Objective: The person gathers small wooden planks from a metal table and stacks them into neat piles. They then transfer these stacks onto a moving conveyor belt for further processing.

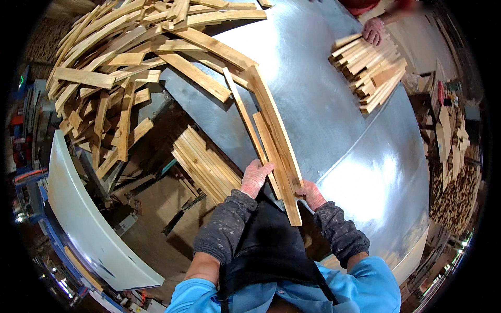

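Note:
A few wooden strips lie together near the front edge of the metal table, pointing away from me: a long wide strip (pixel 272 117), a thin strip (pixel 241 109) at its left and a shorter strip (pixel 267 141) between them. My left hand (pixel 254 178), in a pinkish work glove, is closed round the left side of these strips, thumb on top. On the right side, my right hand (pixel 312 195), gloved alike, grips the wide strip's edge near its close end; part of its fingers is hidden. The near ends reach past the table edge, by my black apron.
A big heap of loose strips (pixel 112 78) covers the table's far left. Stacked boards (pixel 203 164) stand lower, left of my left hand. At the far right, another person's gloved hand (pixel 373 30) rests on a strip pile (pixel 370 68). A pale curved panel (pixel 88 219) stands left.

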`<state>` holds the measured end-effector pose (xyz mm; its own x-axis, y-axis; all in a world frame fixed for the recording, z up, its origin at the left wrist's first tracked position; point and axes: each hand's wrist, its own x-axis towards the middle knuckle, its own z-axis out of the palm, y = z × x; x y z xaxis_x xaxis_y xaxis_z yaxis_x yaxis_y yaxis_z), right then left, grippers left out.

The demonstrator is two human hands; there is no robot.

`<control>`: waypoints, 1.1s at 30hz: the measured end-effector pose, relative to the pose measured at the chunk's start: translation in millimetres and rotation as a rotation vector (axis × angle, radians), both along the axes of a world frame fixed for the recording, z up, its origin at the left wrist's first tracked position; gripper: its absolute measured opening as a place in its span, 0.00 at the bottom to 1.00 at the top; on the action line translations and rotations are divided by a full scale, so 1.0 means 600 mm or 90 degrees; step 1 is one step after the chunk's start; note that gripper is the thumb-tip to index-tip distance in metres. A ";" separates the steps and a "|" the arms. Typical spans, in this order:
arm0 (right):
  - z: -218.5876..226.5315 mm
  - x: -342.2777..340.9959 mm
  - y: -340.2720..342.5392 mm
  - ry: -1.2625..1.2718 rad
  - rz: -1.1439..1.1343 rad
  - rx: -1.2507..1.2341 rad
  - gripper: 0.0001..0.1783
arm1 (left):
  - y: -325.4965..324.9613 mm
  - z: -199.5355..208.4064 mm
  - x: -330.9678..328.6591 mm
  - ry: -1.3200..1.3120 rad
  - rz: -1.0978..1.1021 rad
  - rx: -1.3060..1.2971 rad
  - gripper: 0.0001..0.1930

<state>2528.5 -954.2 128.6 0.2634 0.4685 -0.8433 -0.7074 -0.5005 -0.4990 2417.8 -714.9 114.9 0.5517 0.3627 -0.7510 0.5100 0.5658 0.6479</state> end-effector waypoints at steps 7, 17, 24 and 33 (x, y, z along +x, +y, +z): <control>-0.013 -0.041 -0.059 0.243 -0.189 0.156 0.34 | -0.048 0.038 -0.059 0.082 -0.138 -0.040 0.24; 0.009 -0.099 -0.066 0.325 -0.246 0.197 0.35 | -0.103 0.030 -0.109 -0.032 -0.067 -0.168 0.19; 0.076 -0.115 -0.050 0.272 -0.251 0.231 0.38 | -0.099 0.026 -0.134 -0.123 -0.062 -0.194 0.18; 0.102 -0.216 -0.126 0.120 -0.283 0.208 0.46 | -0.134 0.078 -0.117 -0.091 -0.087 -0.180 0.22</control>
